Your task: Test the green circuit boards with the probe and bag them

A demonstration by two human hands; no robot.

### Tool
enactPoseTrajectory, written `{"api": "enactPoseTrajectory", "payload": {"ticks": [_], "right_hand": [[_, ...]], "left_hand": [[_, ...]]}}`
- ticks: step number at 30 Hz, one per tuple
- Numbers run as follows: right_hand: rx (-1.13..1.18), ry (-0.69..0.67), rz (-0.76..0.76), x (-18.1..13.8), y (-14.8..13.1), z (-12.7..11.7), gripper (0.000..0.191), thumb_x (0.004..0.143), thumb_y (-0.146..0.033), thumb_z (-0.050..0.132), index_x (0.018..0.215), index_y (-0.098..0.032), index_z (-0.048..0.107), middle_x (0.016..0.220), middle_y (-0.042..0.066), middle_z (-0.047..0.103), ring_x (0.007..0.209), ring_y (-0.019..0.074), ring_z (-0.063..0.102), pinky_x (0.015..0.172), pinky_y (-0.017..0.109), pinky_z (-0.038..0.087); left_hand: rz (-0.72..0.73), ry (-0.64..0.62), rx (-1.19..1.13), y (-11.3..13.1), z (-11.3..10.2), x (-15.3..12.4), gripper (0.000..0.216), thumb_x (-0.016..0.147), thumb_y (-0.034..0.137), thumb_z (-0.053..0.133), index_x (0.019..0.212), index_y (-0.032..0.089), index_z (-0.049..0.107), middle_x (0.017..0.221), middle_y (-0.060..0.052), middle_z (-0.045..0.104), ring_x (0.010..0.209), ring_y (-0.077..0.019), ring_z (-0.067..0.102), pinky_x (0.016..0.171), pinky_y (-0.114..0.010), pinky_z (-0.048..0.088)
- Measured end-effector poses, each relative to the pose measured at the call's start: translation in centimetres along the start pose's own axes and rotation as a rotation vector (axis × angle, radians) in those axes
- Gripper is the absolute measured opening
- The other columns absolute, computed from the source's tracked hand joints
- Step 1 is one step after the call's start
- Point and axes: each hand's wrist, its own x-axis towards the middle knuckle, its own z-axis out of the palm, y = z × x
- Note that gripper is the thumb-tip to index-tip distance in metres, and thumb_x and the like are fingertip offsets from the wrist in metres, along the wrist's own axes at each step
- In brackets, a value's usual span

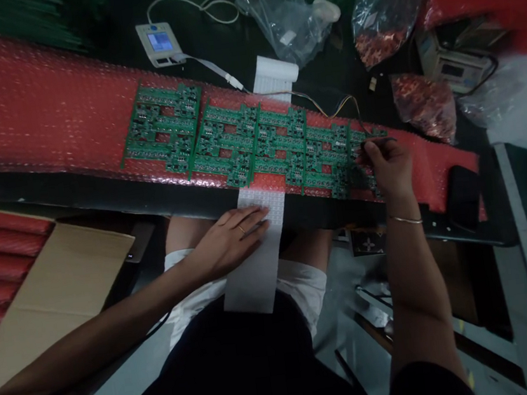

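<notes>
Several green circuit board panels (256,140) lie in an overlapping row on red bubble wrap (33,117) across the black bench. My right hand (387,166) is closed in a pinch over the right-most panel (335,156), holding a thin dark probe whose coloured wires (329,109) lead back to a small white tester (159,44). My left hand (230,240) lies flat with fingers stretched out on a long white label strip (260,249) that runs under the boards and hangs off the bench edge.
Clear plastic bags (287,18) and bags of reddish parts (422,104) sit at the back right beside a grey instrument (451,62). A cardboard box (62,280) with rolled red wrap stands at the left. A black object (464,195) rests at the right edge.
</notes>
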Motion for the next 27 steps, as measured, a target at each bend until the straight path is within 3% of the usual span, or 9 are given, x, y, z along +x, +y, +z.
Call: {"api": "enactPoseTrajectory", "payload": {"ticks": [5,9,17,27], "right_hand": [[-0.328,-0.098,-0.168,-1.9,-0.7,0.6,0.036,0.094,-0.059,0.072,0.093,-0.023,0.075,0.088,0.006,0.079,0.081,0.0237,0.073,0.078,0.04,0.062],[-0.482,-0.154,-0.276,-2.7,-0.9,0.9,0.032,0.099,-0.053,0.067,0.091,-0.023,0.075,0.093,0.009,0.08,0.086,0.0258,0.074,0.082,0.04,0.06],[-0.523,-0.198,-0.389,-2.9,-0.3,0.8,0.034,0.104,-0.053,0.06,0.089,-0.025,0.072,0.099,0.011,0.08,0.092,0.0278,0.074,0.087,0.043,0.059],[-0.558,-0.208,-0.367,-3.1,0.2,1.0,0.036,0.102,-0.055,0.06,0.088,-0.024,0.07,0.097,0.012,0.079,0.094,0.0297,0.073,0.092,0.045,0.058]], "left_hand": [[0.01,0.023,0.005,0.4,-0.7,0.4,0.03,0.105,0.024,0.063,0.133,0.018,0.074,0.147,-0.013,0.07,0.141,-0.0291,0.062,0.114,-0.044,0.053],[0.007,0.006,-0.018,0.4,-0.9,0.5,0.03,0.105,0.025,0.063,0.133,0.019,0.074,0.147,-0.012,0.07,0.14,-0.028,0.062,0.113,-0.043,0.054],[-0.034,0.028,-0.002,0.4,0.1,0.1,0.033,0.106,0.026,0.061,0.137,0.02,0.07,0.144,-0.011,0.071,0.137,-0.027,0.064,0.112,-0.042,0.056],[-0.152,0.225,-0.162,-0.7,0.0,0.3,0.033,0.103,0.037,0.07,0.132,0.019,0.069,0.131,-0.013,0.073,0.126,-0.0275,0.068,0.105,-0.045,0.06]]}}
